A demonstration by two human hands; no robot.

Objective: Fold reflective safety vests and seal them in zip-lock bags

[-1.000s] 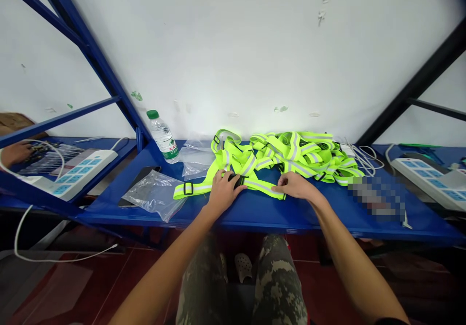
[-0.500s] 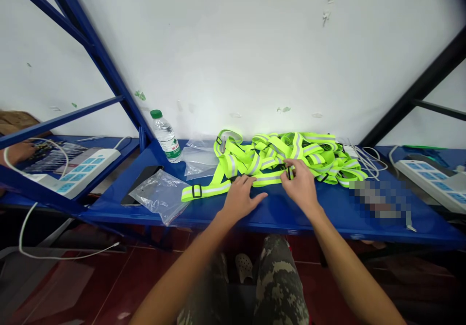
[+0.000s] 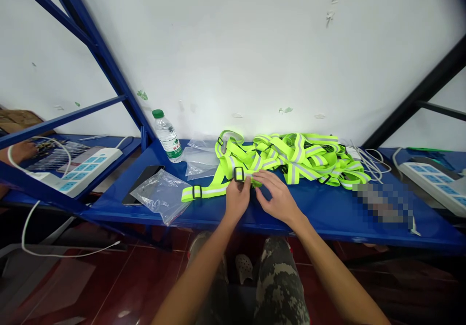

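At the middle of the blue metal shelf [image 3: 320, 218], the left hand [image 3: 236, 199] grips a neon reflective strap [image 3: 207, 191] by its black slider buckle [image 3: 239, 174], and the right hand [image 3: 278, 196] pinches it alongside. A hard tug could drag the tangled harness pile [image 3: 309, 157] or pull the strap from the buckle.

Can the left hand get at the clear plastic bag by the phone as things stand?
Likely yes, once it lets go of the reflective strap it grips. The left hand is close to the clear plastic bag, and only the strap's flat tail lies near the way across the blue shelf.
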